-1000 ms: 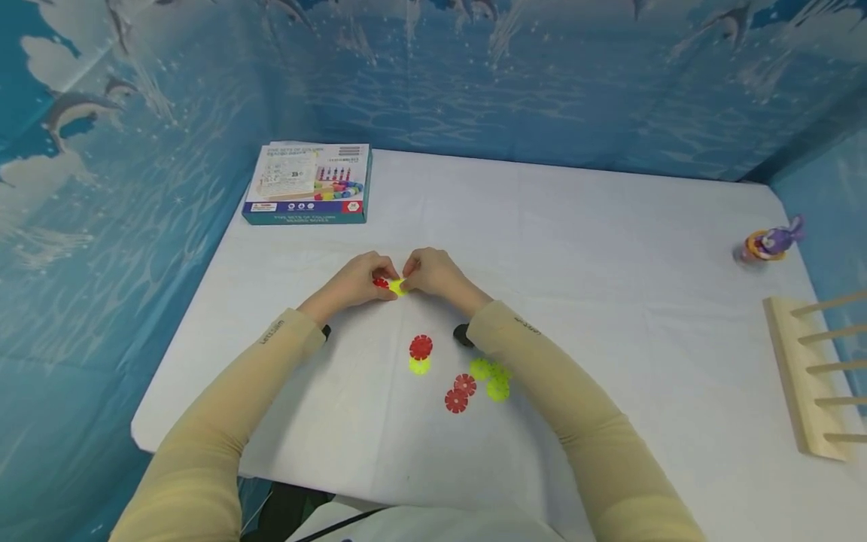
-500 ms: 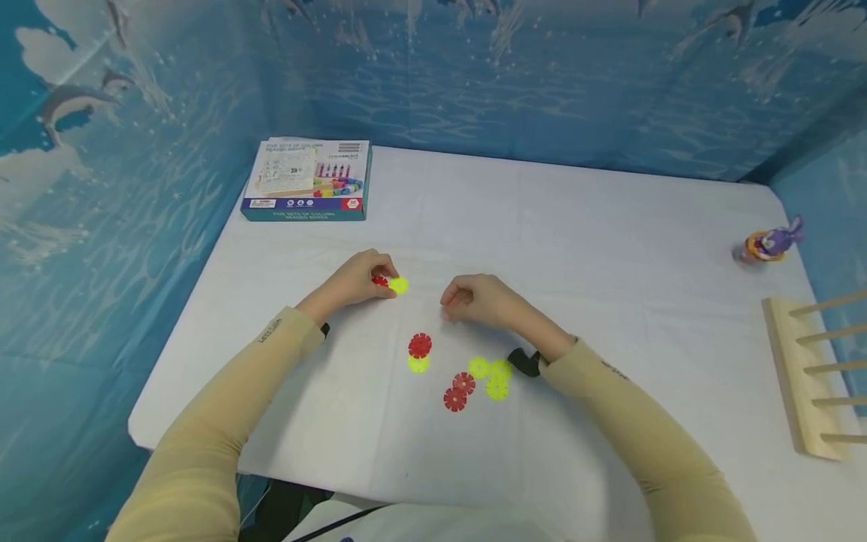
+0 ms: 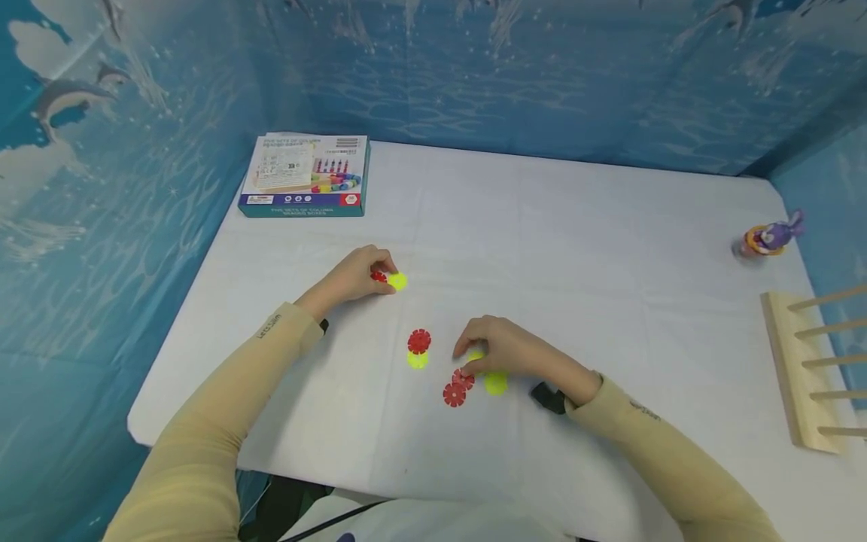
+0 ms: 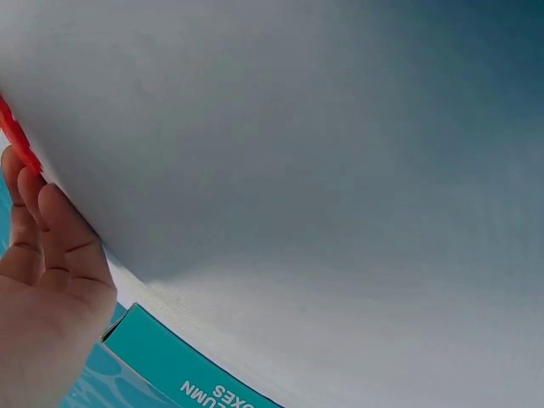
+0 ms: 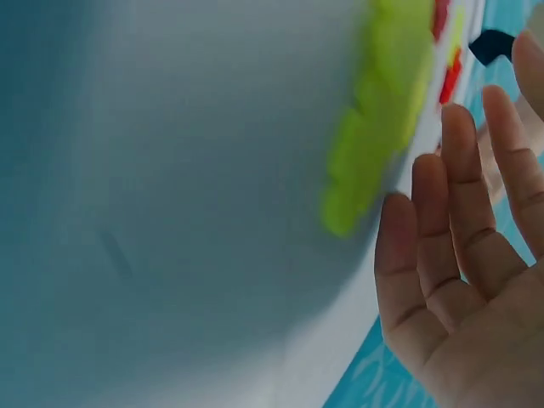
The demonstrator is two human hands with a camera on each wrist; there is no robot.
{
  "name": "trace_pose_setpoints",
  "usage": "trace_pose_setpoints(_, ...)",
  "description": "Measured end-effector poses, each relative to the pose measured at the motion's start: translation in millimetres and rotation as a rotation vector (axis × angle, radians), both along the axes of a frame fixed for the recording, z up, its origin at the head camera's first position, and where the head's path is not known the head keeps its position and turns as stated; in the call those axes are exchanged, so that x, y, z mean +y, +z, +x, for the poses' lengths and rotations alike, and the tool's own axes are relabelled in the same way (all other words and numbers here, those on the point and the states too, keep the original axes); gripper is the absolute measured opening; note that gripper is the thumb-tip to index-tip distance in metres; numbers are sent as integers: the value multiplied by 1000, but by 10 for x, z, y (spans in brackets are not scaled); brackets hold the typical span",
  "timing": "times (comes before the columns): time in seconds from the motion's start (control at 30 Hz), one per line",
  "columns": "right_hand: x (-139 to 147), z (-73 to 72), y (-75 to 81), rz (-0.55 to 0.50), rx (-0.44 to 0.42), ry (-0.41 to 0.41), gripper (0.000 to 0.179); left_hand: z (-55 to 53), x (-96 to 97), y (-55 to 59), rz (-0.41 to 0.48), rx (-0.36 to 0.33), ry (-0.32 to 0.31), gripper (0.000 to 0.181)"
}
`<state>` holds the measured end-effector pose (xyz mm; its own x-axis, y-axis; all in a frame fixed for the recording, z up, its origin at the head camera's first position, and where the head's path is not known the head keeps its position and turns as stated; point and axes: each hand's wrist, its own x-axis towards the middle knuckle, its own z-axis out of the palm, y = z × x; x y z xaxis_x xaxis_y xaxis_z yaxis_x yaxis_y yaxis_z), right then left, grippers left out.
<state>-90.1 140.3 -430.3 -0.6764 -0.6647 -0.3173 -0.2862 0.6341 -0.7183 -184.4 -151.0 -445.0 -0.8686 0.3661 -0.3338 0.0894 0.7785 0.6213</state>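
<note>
My left hand (image 3: 348, 278) pinches a joined pair of notched plastic discs, a red disc (image 3: 378, 277) and a yellow disc (image 3: 397, 281). The red edge also shows above the fingertips in the left wrist view. Over the loose discs is my right hand (image 3: 508, 348), thumb and fingers apart, nothing visibly gripped. Its thumb partly covers two overlapping red discs (image 3: 454, 394). Yellow discs (image 3: 497, 384) lie under and beside that hand, partly hidden; they look blurred in the right wrist view. Between the hands lies another red disc (image 3: 419, 341) against a yellow disc (image 3: 418, 360).
A flat game box (image 3: 305, 177) lies at the table's back left. Toward the right edge are a purple-topped figure (image 3: 772, 236) and a wooden rack (image 3: 802, 376) with pegs. Blue dolphin-print curtain (image 3: 508, 90) hangs behind the white table (image 3: 576, 226).
My right hand has left the disc pair held by the left hand, moving right and toward me to the loose discs. The left hand stays nearly in place, still pinching the pair.
</note>
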Motion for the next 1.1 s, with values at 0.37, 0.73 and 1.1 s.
trace_pose_setpoints(0.37, -86, 105, -75, 97, 186, 166, 17, 19, -19, -22, 3, 2, -1, 29)
trace_pose_setpoints(0.73, -142, 136, -34, 184, 175, 195, 19, 19, 2, -36, 4, 3, -1, 29)
trace_pose_setpoints(1.1, -155, 122, -11, 180, 105, 171, 22, 28, 12, 4, 3, 5, -5, 30)
